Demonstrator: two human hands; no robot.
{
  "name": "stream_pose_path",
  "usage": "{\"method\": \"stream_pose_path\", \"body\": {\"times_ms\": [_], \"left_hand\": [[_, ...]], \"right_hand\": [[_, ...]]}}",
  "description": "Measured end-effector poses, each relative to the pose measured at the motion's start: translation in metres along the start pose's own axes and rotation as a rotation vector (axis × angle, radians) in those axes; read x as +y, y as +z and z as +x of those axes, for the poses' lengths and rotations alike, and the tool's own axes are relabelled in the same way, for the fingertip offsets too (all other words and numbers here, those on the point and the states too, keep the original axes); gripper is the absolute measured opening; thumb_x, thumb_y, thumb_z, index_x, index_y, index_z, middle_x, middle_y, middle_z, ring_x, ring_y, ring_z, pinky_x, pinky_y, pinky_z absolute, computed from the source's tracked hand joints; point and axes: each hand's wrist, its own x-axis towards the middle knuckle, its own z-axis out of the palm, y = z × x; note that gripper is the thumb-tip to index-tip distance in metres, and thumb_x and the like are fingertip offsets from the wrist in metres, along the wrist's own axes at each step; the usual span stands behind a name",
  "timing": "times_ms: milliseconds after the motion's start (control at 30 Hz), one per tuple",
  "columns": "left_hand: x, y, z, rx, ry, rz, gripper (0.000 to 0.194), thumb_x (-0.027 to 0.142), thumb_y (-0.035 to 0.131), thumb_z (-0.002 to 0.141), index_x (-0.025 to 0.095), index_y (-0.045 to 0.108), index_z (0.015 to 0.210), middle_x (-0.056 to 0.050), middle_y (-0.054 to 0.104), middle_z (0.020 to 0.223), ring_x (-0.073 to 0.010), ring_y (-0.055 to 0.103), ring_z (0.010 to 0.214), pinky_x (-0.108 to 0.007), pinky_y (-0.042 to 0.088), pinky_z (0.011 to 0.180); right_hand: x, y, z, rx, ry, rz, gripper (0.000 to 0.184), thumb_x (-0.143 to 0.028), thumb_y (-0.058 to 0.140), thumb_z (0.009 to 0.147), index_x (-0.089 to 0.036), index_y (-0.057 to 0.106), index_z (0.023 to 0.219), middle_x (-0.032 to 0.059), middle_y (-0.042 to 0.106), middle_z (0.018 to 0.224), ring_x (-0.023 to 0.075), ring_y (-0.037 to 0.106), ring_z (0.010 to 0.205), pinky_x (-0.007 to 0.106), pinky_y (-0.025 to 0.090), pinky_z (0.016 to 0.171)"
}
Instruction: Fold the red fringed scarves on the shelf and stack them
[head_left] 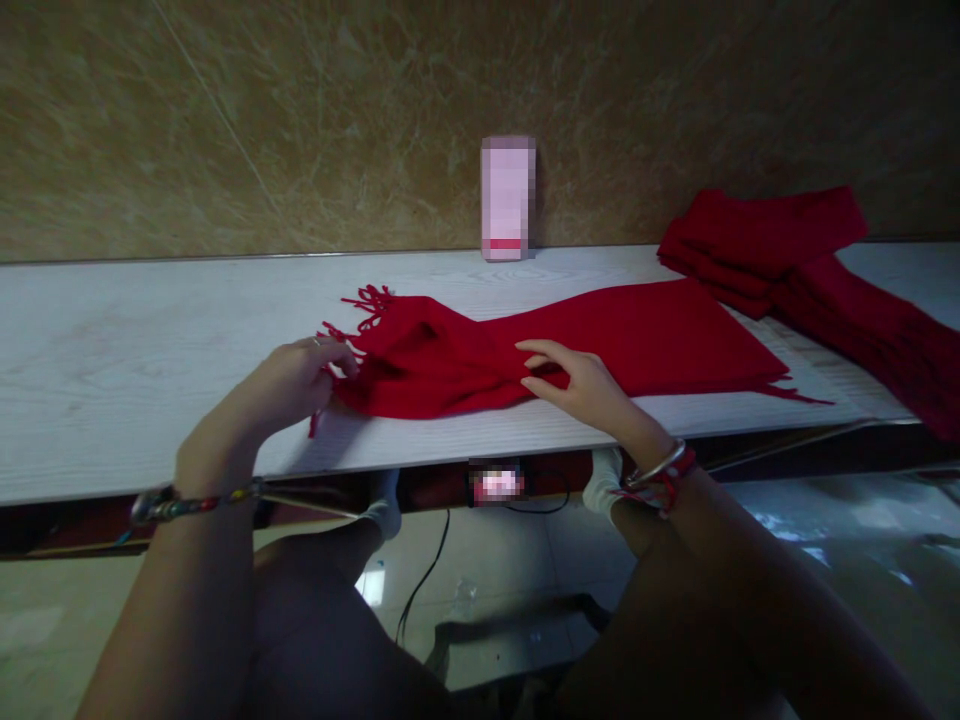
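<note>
Plainly, the scarf (pixel 637 335) lies lengthwise on the white desk (pixel 135 360), smooth along its right part and rumpled toward its left end, where the fringe (pixel 367 305) sticks out in loose strands. The left hand (pixel 304 375) is at the scarf's left end, its grip curled down beside the fringe; I cannot tell whether it pinches any cloth. The right hand (pixel 581 385) is at the scarf's near side, about midway along, its grip spread, with red showing through the gap. Behind the scarf, a pink item (pixel 508 195), blurred out, stands upright at the foot of the brown wall (pixel 337 120). To the scarf's right, close by its far corner, sits a folded red pile (pixel 772 240). Nearer than the scarf, below its level, are another blurred item (pixel 499 485), a black cable (pixel 424 580), pale socks (pixel 602 485) and the tiled floor (pixel 540 560).
</note>
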Motion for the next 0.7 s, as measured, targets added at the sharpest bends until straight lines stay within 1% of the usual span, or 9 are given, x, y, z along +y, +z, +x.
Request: {"method": "stream_pose_path", "body": {"times_ms": [100, 167, 233, 333, 433, 500, 567, 633, 700], "left_hand": [[0.007, -0.002, 0.002, 0.070, 0.056, -0.034, 0.029, 0.016, 0.039, 0.068, 0.020, 0.061, 0.087, -0.006, 0.067, 0.091, -0.0195, 0.060, 0.085, -0.034, 0.049, 0.078], [0.014, 0.001, 0.007, 0.129, 0.060, -0.027, 0.028, 0.023, 0.038, 0.078, 0.018, 0.061, 0.094, -0.010, 0.066, 0.099, -0.0213, 0.059, 0.094, -0.037, 0.048, 0.086], [0.019, 0.007, 0.013, 0.203, 0.039, -0.012, 0.032, 0.026, 0.035, 0.084, 0.017, 0.061, 0.100, -0.011, 0.063, 0.103, -0.0223, 0.058, 0.099, -0.038, 0.047, 0.089], [0.023, 0.017, 0.022, 0.267, 0.047, 0.006, 0.034, 0.024, 0.036, 0.086, 0.018, 0.059, 0.110, -0.011, 0.059, 0.111, -0.0225, 0.055, 0.106, -0.037, 0.045, 0.093], [0.027, 0.026, 0.030, 0.293, 0.106, 0.008, 0.037, 0.022, 0.039, 0.086, 0.017, 0.055, 0.119, -0.011, 0.055, 0.119, -0.0225, 0.052, 0.111, -0.040, 0.042, 0.098], [0.032, 0.030, 0.037, 0.292, 0.168, 0.008, 0.039, 0.019, 0.040, 0.086, 0.016, 0.053, 0.123, -0.011, 0.053, 0.126, -0.0225, 0.049, 0.117, -0.041, 0.039, 0.102], [0.040, 0.032, 0.044, 0.255, 0.235, 0.021, 0.042, 0.016, 0.039, 0.085, 0.017, 0.052, 0.125, -0.010, 0.050, 0.132, -0.0228, 0.045, 0.122, -0.043, 0.036, 0.105], [0.051, 0.034, 0.054, 0.169, 0.294, 0.047, 0.045, 0.012, 0.037, 0.085, 0.018, 0.052, 0.127, -0.008, 0.048, 0.137, -0.0241, 0.040, 0.127, -0.045, 0.035, 0.105], [0.063, 0.037, 0.064, 0.056, 0.349, 0.071, 0.052, 0.006, 0.034, 0.082, 0.021, 0.050, 0.130, -0.006, 0.048, 0.139, -0.0252, 0.035, 0.131, -0.047, 0.035, 0.103]], "right_hand": [[-0.003, 0.007, 0.006, 0.034, 0.009, -0.042, 0.039, -0.015, 0.061, 0.076, -0.023, 0.061, 0.114, 0.0027, 0.072, 0.091, 0.0183, 0.067, 0.086, 0.035, 0.052, 0.082], [-0.006, 0.012, 0.010, 0.050, 0.007, -0.056, 0.039, -0.013, 0.061, 0.075, -0.022, 0.062, 0.113, 0.0032, 0.072, 0.093, 0.0187, 0.067, 0.087, 0.035, 0.053, 0.082], [-0.010, 0.015, 0.013, 0.052, -0.019, -0.051, 0.040, -0.010, 0.060, 0.074, -0.023, 0.062, 0.112, 0.0033, 0.072, 0.099, 0.0185, 0.066, 0.090, 0.035, 0.053, 0.083], [-0.015, 0.017, 0.012, 0.025, -0.075, -0.022, 0.043, -0.006, 0.055, 0.074, -0.024, 0.063, 0.113, 0.0022, 0.070, 0.108, 0.0169, 0.065, 0.093, 0.033, 0.052, 0.084], [-0.016, 0.016, 0.007, -0.056, -0.094, 0.007, 0.045, -0.006, 0.054, 0.075, -0.022, 0.062, 0.117, 0.0021, 0.071, 0.104, 0.0152, 0.066, 0.089, 0.030, 0.053, 0.082], [-0.014, 0.015, 0.004, -0.111, -0.090, 0.012, 0.047, -0.006, 0.054, 0.076, -0.022, 0.060, 0.120, 0.0019, 0.072, 0.099, 0.0149, 0.066, 0.088, 0.030, 0.052, 0.083], [-0.012, 0.014, 0.001, -0.143, -0.087, 0.011, 0.049, -0.007, 0.054, 0.076, -0.024, 0.059, 0.122, 0.0017, 0.072, 0.099, 0.0153, 0.066, 0.091, 0.031, 0.051, 0.086], [-0.011, 0.014, -0.001, -0.152, -0.087, 0.019, 0.050, -0.007, 0.053, 0.076, -0.024, 0.057, 0.123, 0.0021, 0.071, 0.100, 0.0154, 0.065, 0.093, 0.032, 0.050, 0.088], [-0.010, 0.014, -0.001, -0.138, -0.079, 0.035, 0.050, -0.007, 0.053, 0.076, -0.023, 0.057, 0.123, 0.0026, 0.071, 0.100, 0.0150, 0.065, 0.093, 0.031, 0.050, 0.088]]}}
